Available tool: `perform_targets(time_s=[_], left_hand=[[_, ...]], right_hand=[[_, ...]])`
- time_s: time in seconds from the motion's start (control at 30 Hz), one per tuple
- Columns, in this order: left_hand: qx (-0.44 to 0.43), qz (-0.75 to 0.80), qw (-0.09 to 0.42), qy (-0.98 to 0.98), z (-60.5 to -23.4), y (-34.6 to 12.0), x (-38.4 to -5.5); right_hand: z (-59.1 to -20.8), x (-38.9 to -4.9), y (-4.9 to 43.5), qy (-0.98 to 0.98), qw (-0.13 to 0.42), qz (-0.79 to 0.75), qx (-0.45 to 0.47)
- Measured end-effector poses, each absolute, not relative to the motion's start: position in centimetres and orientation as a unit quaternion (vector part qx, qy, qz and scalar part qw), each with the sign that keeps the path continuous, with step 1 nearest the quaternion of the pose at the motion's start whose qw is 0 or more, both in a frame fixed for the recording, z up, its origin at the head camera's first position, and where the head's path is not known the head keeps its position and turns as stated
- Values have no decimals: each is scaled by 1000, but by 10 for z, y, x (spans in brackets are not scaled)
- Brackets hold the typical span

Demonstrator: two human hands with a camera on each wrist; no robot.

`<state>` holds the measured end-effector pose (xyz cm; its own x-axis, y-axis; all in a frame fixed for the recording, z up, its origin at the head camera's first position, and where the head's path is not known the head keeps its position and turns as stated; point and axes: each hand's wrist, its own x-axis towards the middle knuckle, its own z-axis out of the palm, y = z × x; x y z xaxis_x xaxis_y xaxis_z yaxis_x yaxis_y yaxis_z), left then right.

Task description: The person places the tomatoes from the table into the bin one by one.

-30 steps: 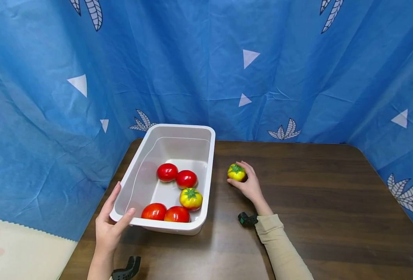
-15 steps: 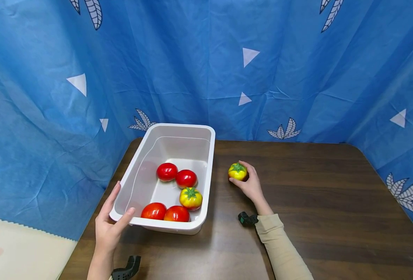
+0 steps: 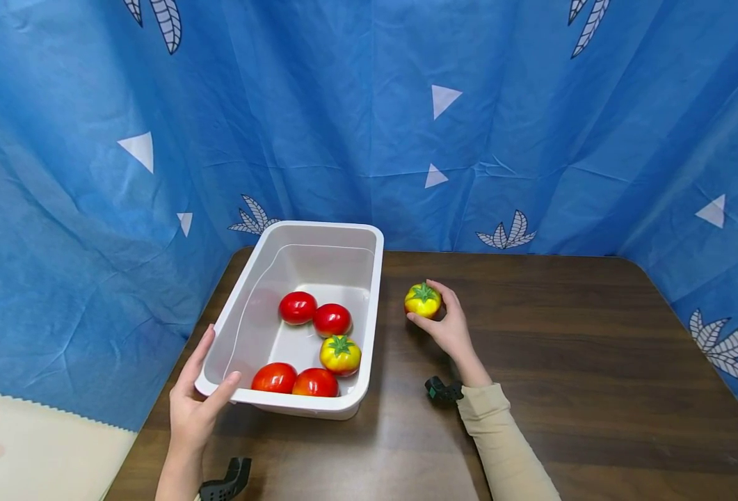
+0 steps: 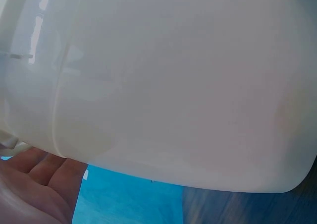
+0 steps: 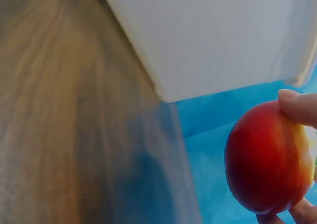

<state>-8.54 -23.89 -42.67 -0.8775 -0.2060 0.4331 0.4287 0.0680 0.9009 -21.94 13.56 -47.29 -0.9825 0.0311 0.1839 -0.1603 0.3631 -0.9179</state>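
In the head view my right hand point(image 3: 446, 327) holds a glossy tomato point(image 3: 423, 300) between thumb and fingers, right of the bin. Its top is yellow with a green calyx; the right wrist view shows the red underside of the tomato point(image 5: 267, 157) raised over the table. My left hand point(image 3: 193, 400) grips the near left corner of a white plastic bin point(image 3: 375, 306), thumb over the rim and fingers along the outer side. Inside lie several tomatoes: red ones point(image 3: 298, 307) and a yellow one point(image 3: 340, 355) with its calyx upward. The bin's wall point(image 4: 173, 85) fills most of the left wrist view.
The dark wooden table point(image 3: 563, 348) stretches to the right of the bin. A blue patterned curtain point(image 3: 343, 125) hangs behind and at both sides. Pale floral cloth point(image 3: 37, 445) shows at the lower left. Black wrist devices point(image 3: 444, 390) sit at both wrists.
My right hand and the tomato in it have shifted slightly upward in the head view. The left hand and the bin have stayed in place.
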Motion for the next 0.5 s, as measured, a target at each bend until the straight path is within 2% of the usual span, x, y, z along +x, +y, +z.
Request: perform_targets(time_s=[0.5], left_hand=[[-82, -687, 238, -682, -427, -238, -86]], right_hand=[[-439, -204, 134, -806, 115, 573, 91]])
